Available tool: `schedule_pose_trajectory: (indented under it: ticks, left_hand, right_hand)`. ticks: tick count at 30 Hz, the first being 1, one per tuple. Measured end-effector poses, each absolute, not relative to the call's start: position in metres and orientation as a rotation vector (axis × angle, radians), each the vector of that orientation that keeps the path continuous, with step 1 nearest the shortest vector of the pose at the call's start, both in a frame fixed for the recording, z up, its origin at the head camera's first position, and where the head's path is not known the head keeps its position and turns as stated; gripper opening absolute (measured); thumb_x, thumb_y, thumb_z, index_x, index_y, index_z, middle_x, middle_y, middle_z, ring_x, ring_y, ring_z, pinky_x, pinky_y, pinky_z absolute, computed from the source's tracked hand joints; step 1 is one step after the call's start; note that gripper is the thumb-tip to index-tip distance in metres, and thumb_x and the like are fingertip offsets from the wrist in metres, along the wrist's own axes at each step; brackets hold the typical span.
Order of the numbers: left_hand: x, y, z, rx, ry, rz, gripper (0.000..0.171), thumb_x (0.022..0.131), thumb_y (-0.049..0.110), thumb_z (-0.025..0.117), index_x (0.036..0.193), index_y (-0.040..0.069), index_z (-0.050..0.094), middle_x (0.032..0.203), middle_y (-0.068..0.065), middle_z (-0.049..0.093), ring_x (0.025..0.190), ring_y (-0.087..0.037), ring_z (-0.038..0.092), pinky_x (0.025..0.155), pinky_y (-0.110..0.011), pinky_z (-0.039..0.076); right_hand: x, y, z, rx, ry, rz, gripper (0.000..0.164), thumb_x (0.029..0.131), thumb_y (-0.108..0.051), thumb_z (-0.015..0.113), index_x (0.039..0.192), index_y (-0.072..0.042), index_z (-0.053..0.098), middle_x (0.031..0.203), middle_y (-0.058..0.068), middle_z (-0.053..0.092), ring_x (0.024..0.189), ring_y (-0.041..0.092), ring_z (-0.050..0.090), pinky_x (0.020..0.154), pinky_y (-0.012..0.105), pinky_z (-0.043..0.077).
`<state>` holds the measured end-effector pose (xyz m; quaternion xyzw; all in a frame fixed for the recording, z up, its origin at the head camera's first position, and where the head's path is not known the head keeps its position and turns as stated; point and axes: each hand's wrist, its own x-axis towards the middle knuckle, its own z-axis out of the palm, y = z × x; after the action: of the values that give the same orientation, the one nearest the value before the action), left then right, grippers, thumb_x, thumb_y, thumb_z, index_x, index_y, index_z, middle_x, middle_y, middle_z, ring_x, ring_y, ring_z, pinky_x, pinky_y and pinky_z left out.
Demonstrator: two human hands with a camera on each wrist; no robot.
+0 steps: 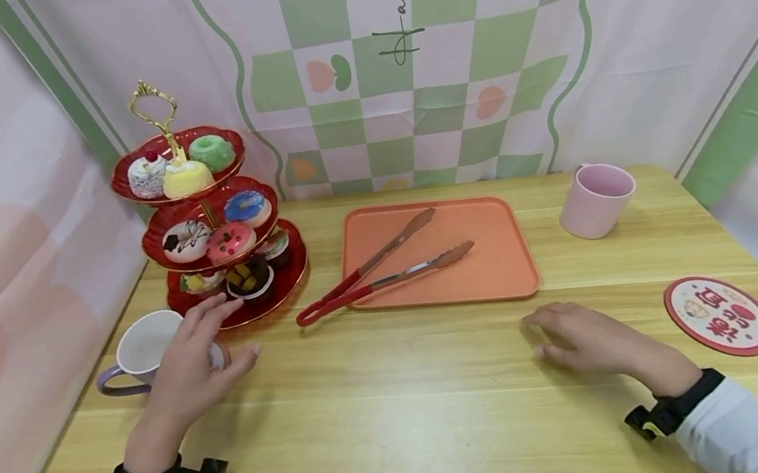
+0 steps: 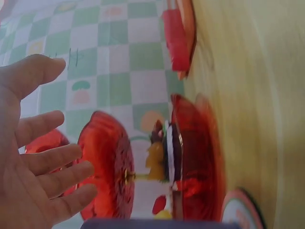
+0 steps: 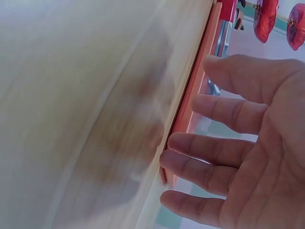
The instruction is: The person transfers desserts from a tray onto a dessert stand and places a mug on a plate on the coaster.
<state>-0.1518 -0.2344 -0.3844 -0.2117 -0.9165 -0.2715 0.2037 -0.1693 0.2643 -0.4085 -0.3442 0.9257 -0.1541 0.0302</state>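
Observation:
My left hand (image 1: 191,369) hovers with fingers spread in front of a three-tier red cake stand (image 1: 297,272), holding nothing. It partly hides a white mug with a purple handle (image 1: 143,346) and a round coaster (image 2: 240,212). Chocolate cupcake (image 1: 251,280) and pink donut (image 1: 230,241) sit on the stand's lower tiers. Over the table's right half, my right hand (image 1: 587,339) has loosely extended fingers and an empty palm. Ahead of it lies an orange tray (image 1: 500,274), with red-handled tongs (image 1: 367,281) spread across its left side, their handle end past the tray's edge.
A pink mug (image 1: 597,202) stands at the back right. Nearer on that side lies a round red-rimmed coaster (image 1: 720,316). Behind the wooden table (image 1: 396,419) hangs a checkered cloth (image 1: 396,115). More cloth hangs along both sides.

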Motion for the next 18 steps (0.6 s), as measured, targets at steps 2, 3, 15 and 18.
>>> schedule_pose_trajectory:
  ticks: [2,3,15,18]
  left_hand:
    - [-0.154,-0.231,-0.387,-0.606,-2.594,-0.779,0.059,0.075,0.019,0.078,0.126,0.003,0.053,0.130,-0.020,0.045,0.108,-0.034,0.050,0.084,-0.054,0.042]
    - [-0.155,-0.229,-0.388,-0.619,-2.608,-0.784,0.058,0.075,0.019,0.078,0.126,0.003,0.053,0.130,-0.020,0.045,0.108,-0.034,0.050,0.084,-0.053,0.042]
    - [-0.167,-0.200,-0.393,-0.713,-2.733,-0.883,0.051,0.082,0.029,0.073,0.125,0.009,0.056,0.133,-0.010,0.045,0.118,-0.028,0.044,0.089,-0.051,0.041]
    - [-0.169,-0.190,-0.392,-0.750,-2.744,-0.878,0.050,0.081,0.028,0.073,0.124,0.008,0.056,0.132,-0.010,0.045,0.118,-0.028,0.045,0.090,-0.050,0.041]
  right_hand:
    - [-0.170,0.267,-0.409,-1.057,2.854,-0.484,0.039,0.082,-0.010,0.069,0.115,0.006,0.057,0.109,0.020,0.059,0.102,0.038,0.054,0.085,0.051,0.042]
    - [-0.170,0.268,-0.409,-1.054,2.855,-0.487,0.038,0.083,-0.010,0.069,0.115,0.007,0.057,0.109,0.020,0.059,0.102,0.038,0.055,0.084,0.051,0.042]
    - [-0.176,0.283,-0.412,-0.981,2.882,-0.501,0.041,0.084,-0.014,0.069,0.115,0.009,0.057,0.111,0.024,0.058,0.105,0.042,0.053,0.086,0.054,0.040]
    - [-0.178,0.285,-0.410,-0.973,2.891,-0.504,0.042,0.084,-0.014,0.069,0.116,0.009,0.057,0.111,0.025,0.058,0.105,0.044,0.052,0.086,0.055,0.039]
